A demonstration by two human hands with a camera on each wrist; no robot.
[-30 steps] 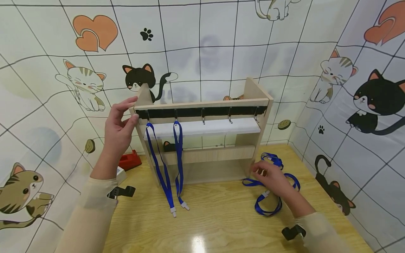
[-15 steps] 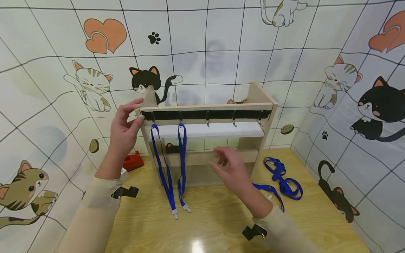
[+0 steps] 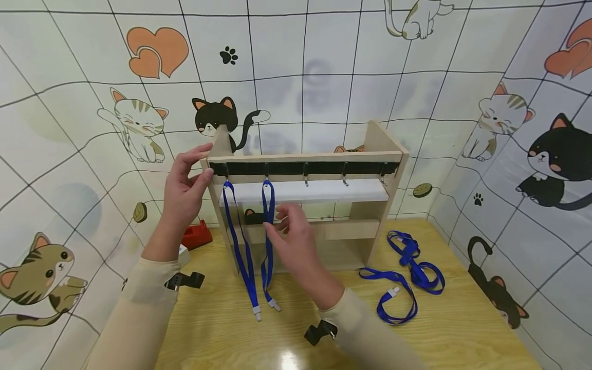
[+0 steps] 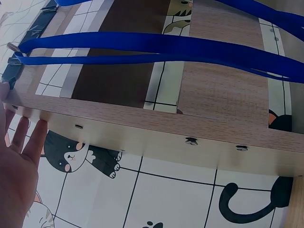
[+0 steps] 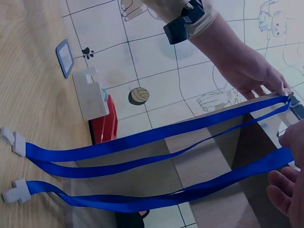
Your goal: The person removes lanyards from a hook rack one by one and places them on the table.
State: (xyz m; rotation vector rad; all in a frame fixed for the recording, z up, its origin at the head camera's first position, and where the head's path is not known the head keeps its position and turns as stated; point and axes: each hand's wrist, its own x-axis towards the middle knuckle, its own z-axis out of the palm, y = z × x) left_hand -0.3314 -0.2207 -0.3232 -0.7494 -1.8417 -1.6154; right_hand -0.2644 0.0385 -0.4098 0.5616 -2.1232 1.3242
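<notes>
Left hand [image 3: 185, 187], grip pinching upper corner of wooden rack [image 3: 344, 229], right hand [image 3: 296, 236], grip spread at second hanging lanyard [image 3: 269, 249], contact unclear, loose lanyards [image 3: 409, 257] on counter [image 3: 217, 334].

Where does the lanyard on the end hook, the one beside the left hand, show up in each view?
Head: left of centre, the leftmost hanging lanyard.
Left wrist: across the upper half, running right from a hook near the left edge.
Right wrist: upper of the two lanyards, slanting from its clip at left up to its hook at right.
Shared landmark: the left hand, near that hook throughout.
</notes>
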